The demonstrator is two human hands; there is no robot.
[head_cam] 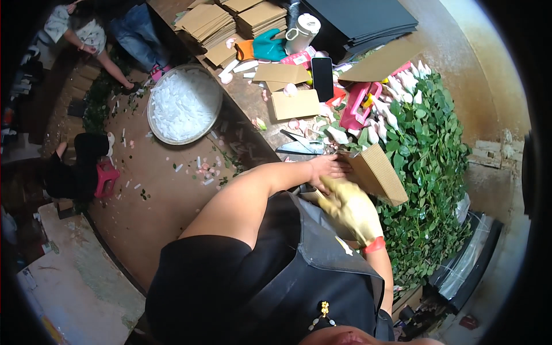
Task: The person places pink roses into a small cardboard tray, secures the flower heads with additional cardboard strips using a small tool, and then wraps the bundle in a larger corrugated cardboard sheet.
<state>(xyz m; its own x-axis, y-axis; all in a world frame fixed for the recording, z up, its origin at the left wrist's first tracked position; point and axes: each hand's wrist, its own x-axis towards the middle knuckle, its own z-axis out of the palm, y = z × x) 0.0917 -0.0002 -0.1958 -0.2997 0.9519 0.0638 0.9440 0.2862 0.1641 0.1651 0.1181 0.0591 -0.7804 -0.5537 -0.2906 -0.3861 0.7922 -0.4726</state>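
Note:
My bare left hand (330, 169) lies with its fingers against the near side of a corrugated cardboard wrap (379, 174), which stands tilted on the table in front of me. Just below it, my right hand (351, 211) wears a yellow glove and is blurred. Its fingertips are close to my left hand and a smaller cardboard piece (312, 196); whether it grips anything is unclear. Green leaves show at the wrap's upper edge. Beside the wrap lies a large heap of leafy rose stems (424, 172), some with blooms in white sleeves (401, 88).
Open scissors (302, 144), a pink tape dispenser (360, 105), a phone (322, 79), card sheets (295, 105), a teal glove (268, 45) and a lidded cup (304, 32) crowd the table. Left of it stands a round tub of white sleeves (185, 103). Other people (77, 166) are further left.

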